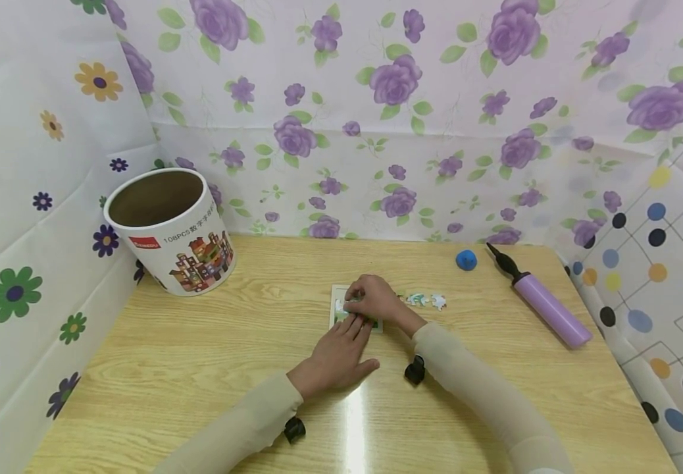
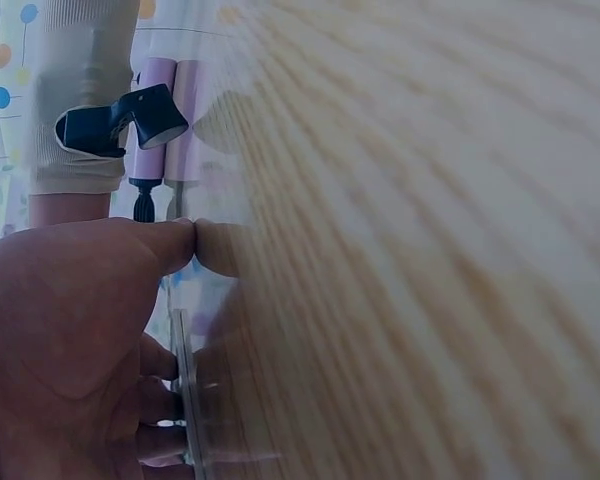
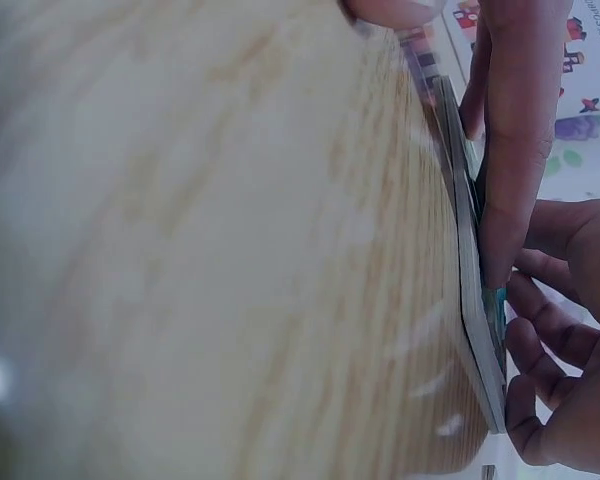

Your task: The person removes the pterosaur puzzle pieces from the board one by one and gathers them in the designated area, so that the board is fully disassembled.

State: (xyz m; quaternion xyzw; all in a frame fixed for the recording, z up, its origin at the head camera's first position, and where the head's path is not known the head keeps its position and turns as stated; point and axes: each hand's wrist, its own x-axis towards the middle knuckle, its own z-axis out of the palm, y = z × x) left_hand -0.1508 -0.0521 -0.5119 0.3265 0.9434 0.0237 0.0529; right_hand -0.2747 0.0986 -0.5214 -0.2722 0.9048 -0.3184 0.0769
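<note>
Sleeves (image 1: 247, 419) lead to left hand (image 1: 337, 355) outstretched on puzzle (image 1: 339, 312), right hand (image 1: 379, 299) curled, hold unclear.

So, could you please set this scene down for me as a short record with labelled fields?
Surface: wood-grain table
Left hand: straight fingers on the puzzle board
Right hand: curled fingers over the same board; whether they pinch a piece is unclear
Puzzle board: on the table, partly covered by both hands
Loose puzzle pieces: right of the board
Far left: white tub marked 108PCS
Far right: small blue object; purple pump with black nozzle, lying down
</note>
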